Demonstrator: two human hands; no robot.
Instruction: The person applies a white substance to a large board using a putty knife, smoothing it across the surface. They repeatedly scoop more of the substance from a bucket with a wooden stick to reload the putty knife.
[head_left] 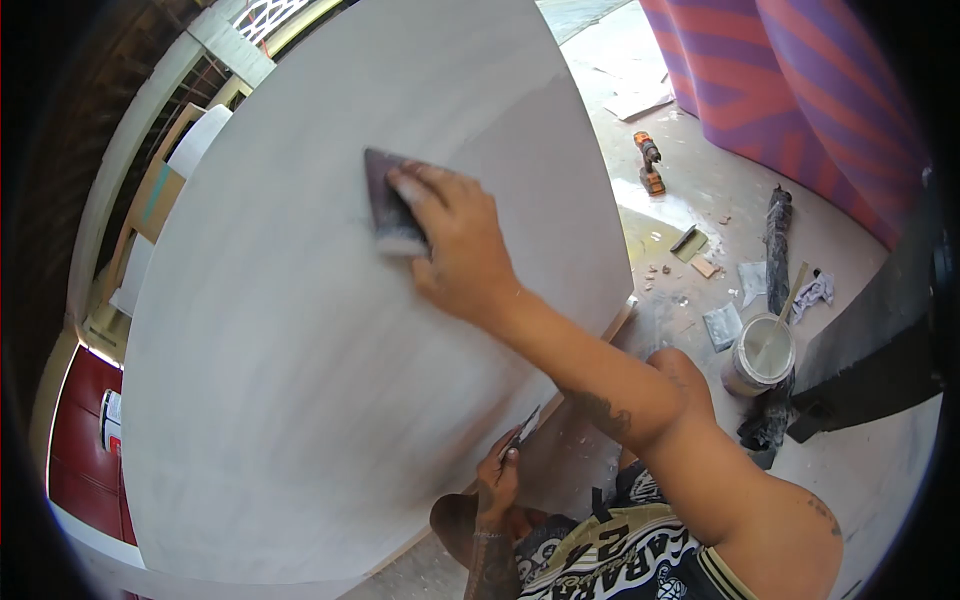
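My right hand (460,240) presses a dark, flat putty spreader (383,195) against a large pale grey curved panel (300,330). The spreader's lower edge is whitish and slightly blurred, and my fingers lie over its face. Lower down, close to the panel's bottom edge, my left hand (497,473) is closed around a small dark scraper (522,428) with white paste on it. Fainter, darker streaks run across the panel's middle.
A bucket (758,358) with a stick (785,310) stands on the floor at right. Near it lie a dark wrapped roll (778,240), a crumpled rag (815,292) and an orange drill (648,163). A striped purple-and-red form (790,100) stands behind. Left is a tin (111,420).
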